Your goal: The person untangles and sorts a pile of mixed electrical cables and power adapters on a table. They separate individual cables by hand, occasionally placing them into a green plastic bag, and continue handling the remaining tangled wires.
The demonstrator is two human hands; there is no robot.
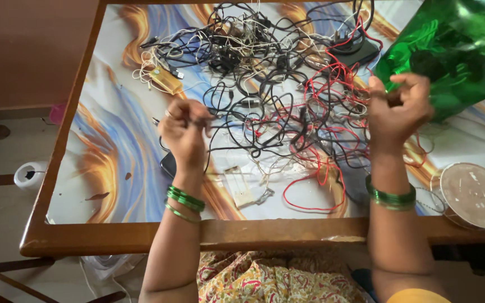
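Fingers of my left hand pinch a thin black cable, and my right hand pinches its other stretch, both raised above the tabletop. Beneath them the tangle of black, white and red wires looks largely unsorted; I judge most of the untangling remains. A green foil bag sits right.

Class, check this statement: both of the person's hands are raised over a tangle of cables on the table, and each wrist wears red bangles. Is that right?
Not quite. The head view shows the bangles on each wrist are green, not red. The rest holds: the left hand and right hand are raised over the tangle of cables on the table.
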